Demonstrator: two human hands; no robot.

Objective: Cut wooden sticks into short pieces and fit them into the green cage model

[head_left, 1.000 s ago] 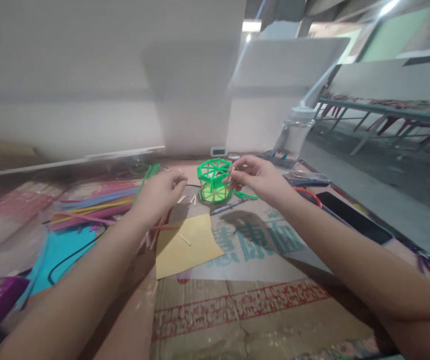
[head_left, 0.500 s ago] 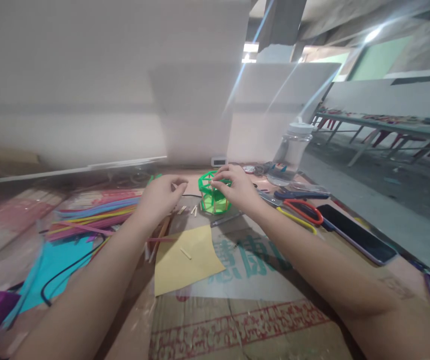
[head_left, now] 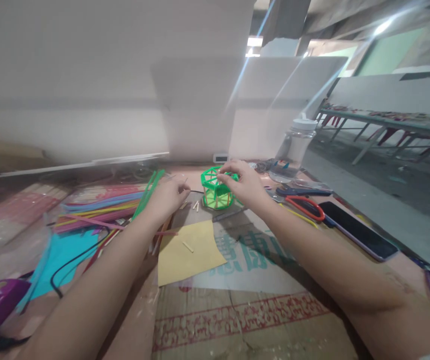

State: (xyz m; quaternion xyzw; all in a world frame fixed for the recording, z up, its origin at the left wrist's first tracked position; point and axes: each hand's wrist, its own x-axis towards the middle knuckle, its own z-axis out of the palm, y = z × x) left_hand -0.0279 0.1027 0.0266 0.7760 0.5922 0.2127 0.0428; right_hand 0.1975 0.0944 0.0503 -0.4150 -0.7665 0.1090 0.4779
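Observation:
A small green eight-sided frame model [head_left: 218,191], with thin wooden uprights and a lighter green base, stands at the middle of the table. My right hand [head_left: 243,182] is at its upper rim from the right, thumb and forefinger pinched together there. To its left, apart from the model, my left hand [head_left: 170,196] has thumb and fingers drawn together; whatever they hold is too small to make out. Short cut sticks [head_left: 195,205] lie between my left hand and the model. Nearer me, a single short stick [head_left: 187,246] rests on a yellow paper sheet [head_left: 184,267].
Colored pipe cleaners or strips [head_left: 100,210] and blue paper [head_left: 64,262] lie left, with a purple glue gun [head_left: 6,302] at the near left. Orange-handled scissors [head_left: 307,206], a phone [head_left: 357,230] and a clear bottle [head_left: 299,145] stand or lie right. A white panel [head_left: 124,85] rises behind.
The view has shifted slightly. My left hand has turned a little, its fingertips lower and closer together. My right hand stays at the model's upper rim.

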